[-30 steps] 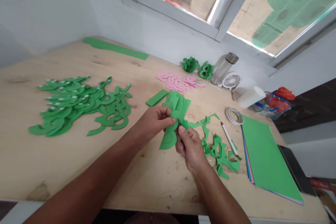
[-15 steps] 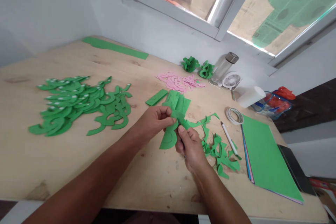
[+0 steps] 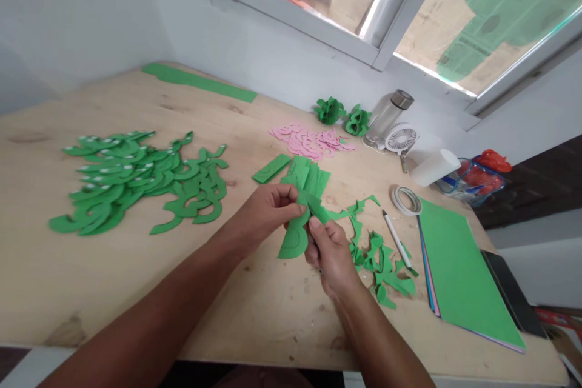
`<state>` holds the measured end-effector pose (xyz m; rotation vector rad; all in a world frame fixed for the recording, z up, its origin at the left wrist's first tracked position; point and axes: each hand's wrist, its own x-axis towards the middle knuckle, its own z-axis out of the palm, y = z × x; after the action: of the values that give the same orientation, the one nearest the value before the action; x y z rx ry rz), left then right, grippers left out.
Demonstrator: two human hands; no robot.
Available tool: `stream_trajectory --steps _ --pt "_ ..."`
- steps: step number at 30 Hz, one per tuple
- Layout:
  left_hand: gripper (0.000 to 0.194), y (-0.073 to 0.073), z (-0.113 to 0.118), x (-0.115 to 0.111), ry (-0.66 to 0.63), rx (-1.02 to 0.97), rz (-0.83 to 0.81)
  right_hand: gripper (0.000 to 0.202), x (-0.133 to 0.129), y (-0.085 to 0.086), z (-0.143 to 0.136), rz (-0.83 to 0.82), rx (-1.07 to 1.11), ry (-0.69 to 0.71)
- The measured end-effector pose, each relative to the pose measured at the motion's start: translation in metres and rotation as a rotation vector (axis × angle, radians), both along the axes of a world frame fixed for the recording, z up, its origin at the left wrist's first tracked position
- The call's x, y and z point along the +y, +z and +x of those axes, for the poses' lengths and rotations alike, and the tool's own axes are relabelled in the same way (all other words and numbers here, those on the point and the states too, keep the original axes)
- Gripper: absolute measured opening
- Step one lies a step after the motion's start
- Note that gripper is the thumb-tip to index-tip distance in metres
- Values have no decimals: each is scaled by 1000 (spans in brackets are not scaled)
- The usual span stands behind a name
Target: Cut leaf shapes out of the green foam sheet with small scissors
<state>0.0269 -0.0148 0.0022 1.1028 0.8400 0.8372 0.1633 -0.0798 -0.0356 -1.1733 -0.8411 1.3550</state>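
Between my hands is a piece of green paper (image 3: 295,236) with a curved outline drawn on it. My left hand (image 3: 277,209) pinches its upper left edge between thumb and fingers. Against the paper's right side, my right hand (image 3: 331,248) is closed around a pair of scissors, mostly hidden by the fingers; only a dark bit shows at the paper. Just behind the hands lie several green paper strips (image 3: 313,176), with one more strip (image 3: 271,168) to their left. Green offcuts (image 3: 382,264) are scattered right of my right hand.
Left is a heap of curved green cutouts (image 3: 118,179), some with white spots. Pink cutouts (image 3: 304,140), green paper balls (image 3: 330,110), a bottle (image 3: 388,118) and a fan (image 3: 401,138) stand behind. Right are a tape roll (image 3: 407,200), a pen (image 3: 396,239) and green sheets (image 3: 468,273).
The held green paper has turned slightly, its lower end shifting a little to the right. Both hands keep nearly the same place and grip.
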Motion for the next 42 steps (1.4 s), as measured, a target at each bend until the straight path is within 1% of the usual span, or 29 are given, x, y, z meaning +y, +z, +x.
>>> stream_trajectory --steps 4,9,14,20,27,35,42 --pt "19 0 0 0 18 -14 4 48 0 2 1 -1 -4 -7" --pt "19 1 0 0 50 -37 -3 53 1 2 1 -8 -2 -5" --pt "20 3 0 -1 38 -25 2 54 1 1 0 -16 21 -10" --pt "20 3 0 0 21 -29 -9 59 1 5 0 -28 22 1" --pt "21 2 1 0 24 -49 -6 57 2 5 -1 -14 24 9" --pt "21 5 3 -3 0 -27 -42 59 1 3 -1 -26 65 -24" --pt "19 5 4 -4 22 -36 -39 60 1 3 -2 -33 86 -35"
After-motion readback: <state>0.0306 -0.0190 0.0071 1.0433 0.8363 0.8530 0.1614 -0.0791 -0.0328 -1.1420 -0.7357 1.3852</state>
